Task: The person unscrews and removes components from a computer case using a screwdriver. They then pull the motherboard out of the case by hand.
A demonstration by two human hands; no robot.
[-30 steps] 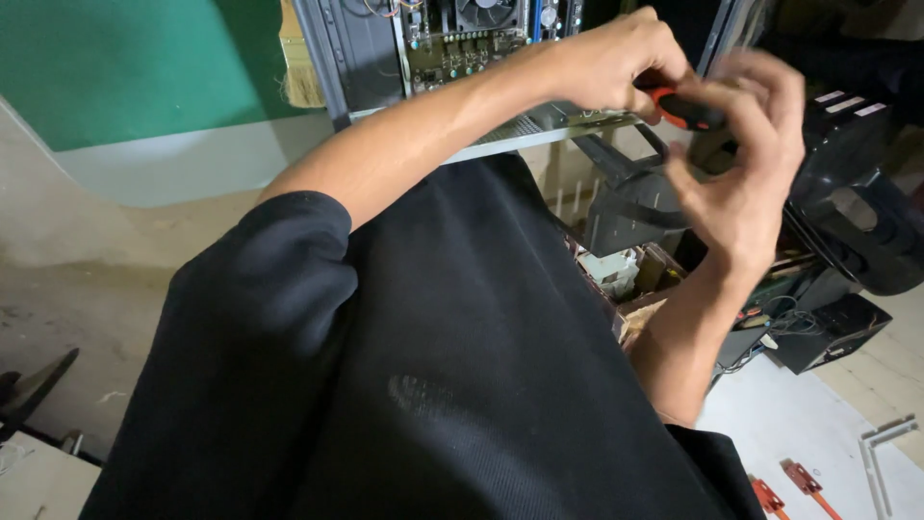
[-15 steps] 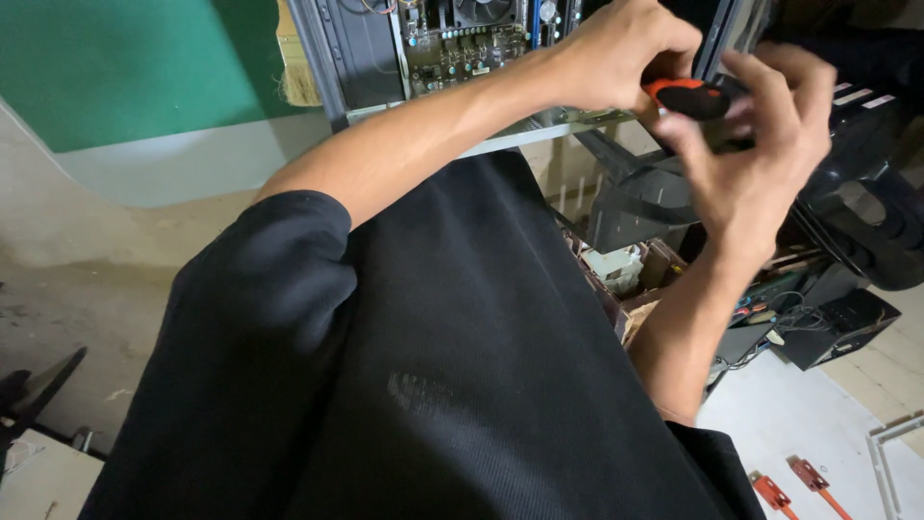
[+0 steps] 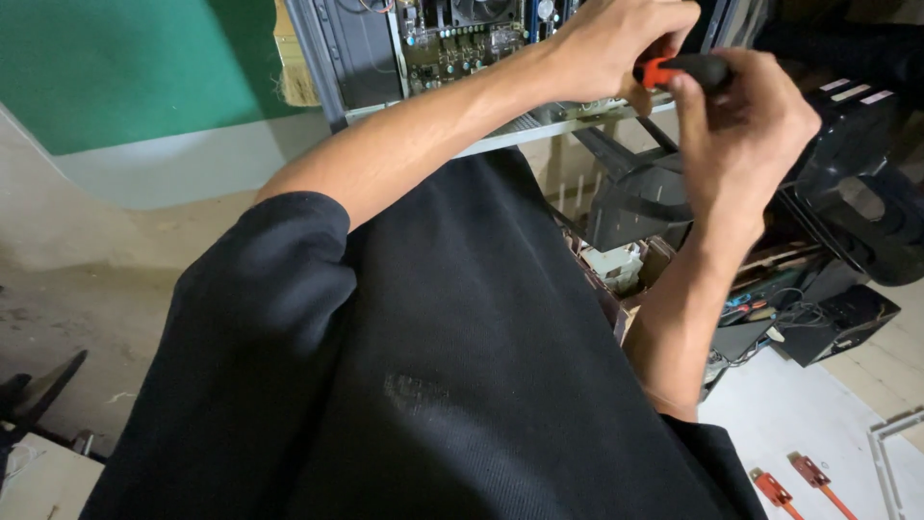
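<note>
A screwdriver handle point(image 3: 685, 69), red and black, sits between both hands at the top right. My right hand point(image 3: 746, 135) wraps its fingers around the black end of that handle. My left hand point(image 3: 616, 43) reaches across from the left and closes on the red part, right against the open computer case point(image 3: 337, 58). Inside the case a green circuit board point(image 3: 462, 39) shows. The tool's tip is hidden behind my hands. My black shirt point(image 3: 433, 366) fills the lower middle.
Black plastic housings point(image 3: 857, 183) and tangled cables point(image 3: 770, 308) lie at the right. Two small red-handled tools point(image 3: 794, 481) rest on a white surface point(image 3: 818, 404) at the bottom right. A green wall panel point(image 3: 125, 67) stands at the upper left above bare concrete floor point(image 3: 87, 289).
Both hands and the screwdriver have shifted slightly up toward the case. My right hand's fingers have closed tighter around the handle.
</note>
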